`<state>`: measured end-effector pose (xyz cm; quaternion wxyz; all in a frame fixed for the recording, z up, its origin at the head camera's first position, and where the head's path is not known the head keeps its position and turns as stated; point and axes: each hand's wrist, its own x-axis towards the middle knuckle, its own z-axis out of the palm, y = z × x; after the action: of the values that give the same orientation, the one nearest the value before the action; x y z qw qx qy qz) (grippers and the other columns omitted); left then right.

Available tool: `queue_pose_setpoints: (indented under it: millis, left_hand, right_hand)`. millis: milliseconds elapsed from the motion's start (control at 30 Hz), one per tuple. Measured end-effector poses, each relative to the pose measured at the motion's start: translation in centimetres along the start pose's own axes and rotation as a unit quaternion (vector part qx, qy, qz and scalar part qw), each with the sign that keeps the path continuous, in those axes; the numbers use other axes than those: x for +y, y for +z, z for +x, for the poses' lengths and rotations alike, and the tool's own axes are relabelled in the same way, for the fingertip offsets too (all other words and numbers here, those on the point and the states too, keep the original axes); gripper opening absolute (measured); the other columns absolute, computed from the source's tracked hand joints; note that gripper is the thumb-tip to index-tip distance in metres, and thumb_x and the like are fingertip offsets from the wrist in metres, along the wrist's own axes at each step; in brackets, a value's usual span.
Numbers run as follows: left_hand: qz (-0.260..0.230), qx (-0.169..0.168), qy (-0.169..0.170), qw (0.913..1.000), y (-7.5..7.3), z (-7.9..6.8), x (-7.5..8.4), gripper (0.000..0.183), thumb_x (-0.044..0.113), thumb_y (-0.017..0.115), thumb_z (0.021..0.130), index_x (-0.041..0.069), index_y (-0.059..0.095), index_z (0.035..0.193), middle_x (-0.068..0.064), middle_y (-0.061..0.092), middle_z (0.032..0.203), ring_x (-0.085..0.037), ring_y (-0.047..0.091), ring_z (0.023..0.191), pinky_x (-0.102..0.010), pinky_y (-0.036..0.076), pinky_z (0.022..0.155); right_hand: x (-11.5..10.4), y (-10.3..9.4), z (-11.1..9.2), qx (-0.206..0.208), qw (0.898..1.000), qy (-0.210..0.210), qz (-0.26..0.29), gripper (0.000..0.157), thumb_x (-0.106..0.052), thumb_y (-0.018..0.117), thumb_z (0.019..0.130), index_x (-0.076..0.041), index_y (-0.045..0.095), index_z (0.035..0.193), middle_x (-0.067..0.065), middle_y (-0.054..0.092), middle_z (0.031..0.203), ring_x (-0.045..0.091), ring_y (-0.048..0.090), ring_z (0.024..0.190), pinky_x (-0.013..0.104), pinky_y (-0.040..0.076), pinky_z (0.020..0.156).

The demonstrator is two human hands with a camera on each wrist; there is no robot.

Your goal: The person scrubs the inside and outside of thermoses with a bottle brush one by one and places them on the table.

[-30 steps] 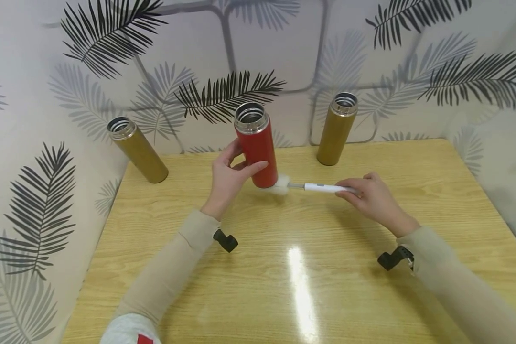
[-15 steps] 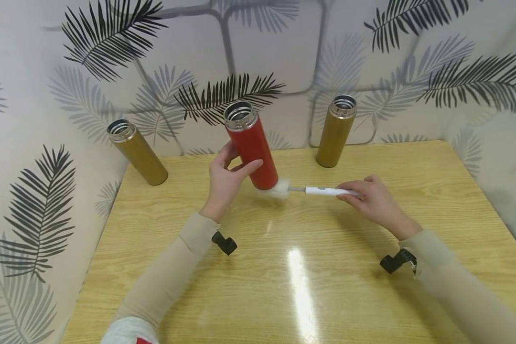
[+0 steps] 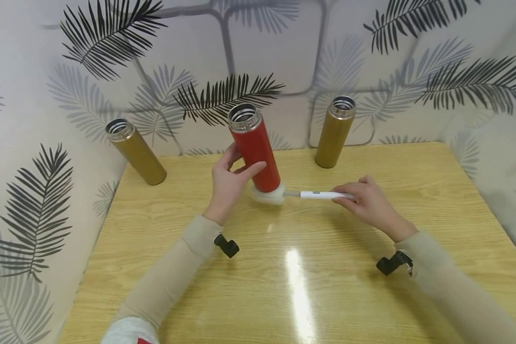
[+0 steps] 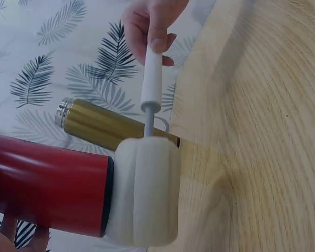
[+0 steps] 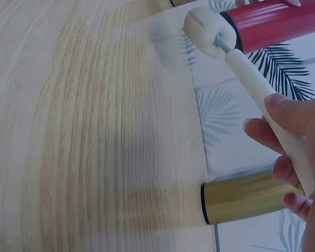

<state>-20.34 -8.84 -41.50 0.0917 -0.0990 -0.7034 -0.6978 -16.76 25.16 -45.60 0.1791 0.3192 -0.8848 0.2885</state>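
My left hand [image 3: 230,179] grips a red open-topped flask [image 3: 255,150] around its middle and holds it tilted above the table. My right hand [image 3: 365,200] pinches the white handle of a bottle brush [image 3: 322,195]. The brush's white sponge head [image 3: 267,195] lies under the flask's base and touches it. In the left wrist view the sponge head [image 4: 147,191] covers the bottom of the red flask [image 4: 47,184]. In the right wrist view the sponge head [image 5: 206,26] sits against the flask [image 5: 273,21], with my fingers [image 5: 289,118] curled round the handle.
Two gold flasks stand open by the back wall, one at the left [image 3: 135,153], one right of centre [image 3: 334,134]. The wooden table [image 3: 284,267] is walled by leaf-patterned panels on three sides. Black wrist mounts [image 3: 227,246] hang below both sleeves.
The brush head has slid left from beside the flask's base to beneath it. My left hand has set the flask slightly more upright. My right hand has followed leftward.
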Motion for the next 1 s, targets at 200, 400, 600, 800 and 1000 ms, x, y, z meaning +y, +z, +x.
queue_pose_setpoints:
  millis: [200, 400, 600, 800, 1000]
  left_hand:
    - [0.011, -0.001, 0.003, 0.9999, -0.3, -0.3, 0.1, 0.061, 0.026, 0.088, 0.086, 0.019, 0.064, 0.142, 0.0, 0.07, 0.129, -0.021, 0.062, 0.112, -0.039, 0.058, 0.097]
    - [0.007, -0.011, 0.016, 0.9998, 0.0, -0.2, 0.2, 0.061, 0.023, 0.088, 0.087, 0.019, 0.064, 0.142, -0.002, 0.07, 0.128, -0.022, 0.062, 0.112, -0.037, 0.059, 0.097]
    - [0.03, 0.014, 0.008, 0.9994, -0.5, 0.1, 0.2, 0.06, 0.028, 0.087, 0.087, 0.022, 0.064, 0.143, 0.002, 0.07, 0.127, -0.019, 0.061, 0.112, -0.036, 0.058, 0.097]
    - [0.034, 0.01, 0.007, 0.9994, -0.7, 0.1, 0.1, 0.06, 0.028, 0.087, 0.087, 0.022, 0.064, 0.142, 0.001, 0.071, 0.128, -0.021, 0.061, 0.112, -0.037, 0.059, 0.095]
    - [0.041, 0.015, 0.004, 0.999, -0.6, 0.2, -0.3, 0.061, 0.028, 0.088, 0.087, 0.021, 0.064, 0.143, 0.001, 0.071, 0.127, -0.02, 0.062, 0.112, -0.038, 0.059, 0.096]
  right_hand:
    - [0.5, -0.3, 0.0, 0.009, 1.0, 0.0, -0.015, 0.029, 0.0, 0.087, 0.077, -0.001, 0.079, 0.104, 0.009, 0.079, 0.088, 0.016, 0.062, 0.063, 0.039, 0.037, 0.074]
    - [0.5, 0.3, 0.4, 0.002, 1.0, 0.005, -0.002, 0.026, -0.002, 0.086, 0.081, -0.003, 0.08, 0.105, 0.007, 0.079, 0.089, 0.016, 0.06, 0.066, 0.037, 0.035, 0.077]
    - [0.4, -0.3, 0.1, 0.006, 1.0, -0.007, 0.01, 0.028, 0.001, 0.086, 0.077, -0.003, 0.08, 0.105, 0.008, 0.079, 0.09, 0.018, 0.064, 0.068, 0.035, 0.035, 0.075]
    - [0.7, -0.3, 0.2, 0.005, 1.0, 0.02, 0.003, 0.028, -0.001, 0.086, 0.08, -0.002, 0.079, 0.107, 0.01, 0.079, 0.093, 0.017, 0.059, 0.066, 0.035, 0.034, 0.074]
    - [0.4, 0.7, 0.6, 0.004, 1.0, -0.008, -0.001, 0.028, -0.001, 0.086, 0.079, -0.001, 0.079, 0.106, 0.011, 0.079, 0.093, 0.021, 0.068, 0.07, 0.037, 0.037, 0.075]
